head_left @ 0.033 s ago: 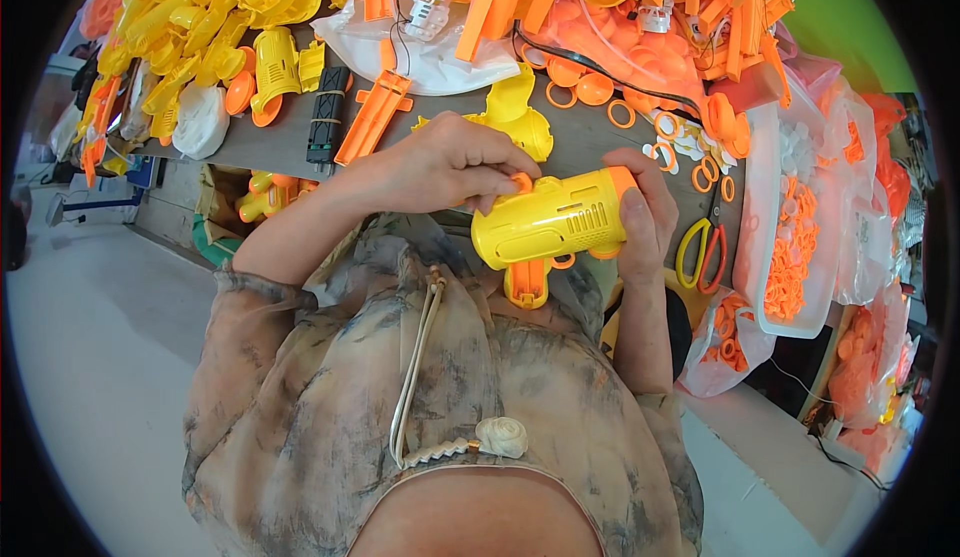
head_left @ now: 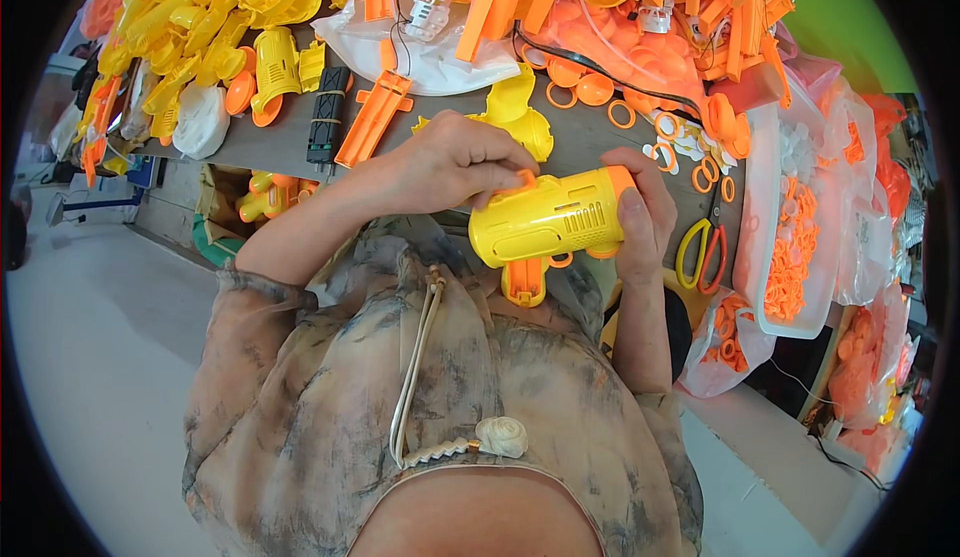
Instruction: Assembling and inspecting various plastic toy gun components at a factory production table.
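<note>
Held just above the near edge of the grey tabletop [head_left: 590, 142], close to the chest: a yellow moulded-plastic toy gun body [head_left: 548, 219], barrel-shaped, lying roughly level, with rows of small vent slots along its side and a rounded end toward the left. Orange plastic handle [head_left: 524, 279] sticking down from its underside; orange rim showing at the right-hand end. Left hand [head_left: 450, 162] arched over the top of the body, fingertips pinched narrowly on a small orange plastic piece [head_left: 521, 179] at its upper edge. Right hand [head_left: 640, 219] wrapped firmly round the right end, thumb along the near side.

Just behind the hands, a yellow plastic shell part [head_left: 515, 117] lying on the tabletop. Farther left, a flat orange ribbed plastic piece [head_left: 372, 117] beside a black rectangular block [head_left: 328, 105]. Scattered orange plastic rings [head_left: 622, 113] to the right, near yellow-and-red handled scissors [head_left: 700, 252] and a clear bag of small orange parts [head_left: 795, 252]. Heaps of yellow and orange mouldings along the far side.
</note>
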Demonstrator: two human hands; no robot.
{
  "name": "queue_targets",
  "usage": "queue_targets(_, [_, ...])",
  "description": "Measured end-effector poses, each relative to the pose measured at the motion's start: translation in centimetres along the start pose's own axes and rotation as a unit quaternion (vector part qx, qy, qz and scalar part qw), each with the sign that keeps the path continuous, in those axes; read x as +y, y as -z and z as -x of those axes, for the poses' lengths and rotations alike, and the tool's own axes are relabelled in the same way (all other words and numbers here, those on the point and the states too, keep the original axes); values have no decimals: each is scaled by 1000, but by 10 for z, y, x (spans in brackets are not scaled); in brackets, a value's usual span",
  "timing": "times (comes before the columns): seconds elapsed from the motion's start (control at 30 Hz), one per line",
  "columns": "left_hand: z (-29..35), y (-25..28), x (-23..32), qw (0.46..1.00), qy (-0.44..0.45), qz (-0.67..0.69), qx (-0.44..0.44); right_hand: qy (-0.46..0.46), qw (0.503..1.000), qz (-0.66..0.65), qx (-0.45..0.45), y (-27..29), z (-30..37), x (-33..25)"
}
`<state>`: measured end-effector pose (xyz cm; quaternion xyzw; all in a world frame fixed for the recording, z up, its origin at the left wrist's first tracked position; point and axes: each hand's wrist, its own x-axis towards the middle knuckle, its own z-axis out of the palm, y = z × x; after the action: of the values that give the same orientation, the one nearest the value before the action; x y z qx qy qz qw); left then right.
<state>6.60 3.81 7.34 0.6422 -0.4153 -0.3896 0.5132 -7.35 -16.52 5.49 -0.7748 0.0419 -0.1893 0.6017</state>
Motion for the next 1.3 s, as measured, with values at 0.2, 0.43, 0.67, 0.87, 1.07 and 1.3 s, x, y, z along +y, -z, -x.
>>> queue_targets(0.2, [-10,-15,-7,958,-110,-195,181,43,999,28,0,-3,-6,-6])
queue_targets(0.43, [-7,-30,-9,954,-137,-170,207,-33,999,-3,37,-3,-7,-4])
queue_targets(0.67, [1,-43,-20,933,-213,-177,229,-39,997,-19,62,-4,-4,-5])
queue_targets(0.87, [-4,-57,-7,864,-286,-317,266,8,992,-19,126,-7,-1,-2])
queue_targets(1.07, [-12,-53,-10,855,-325,-332,231,9,990,-20,139,-6,2,-3])
queue_targets(1.3, [-21,-36,-5,955,-206,-124,172,28,982,-17,186,13,4,10])
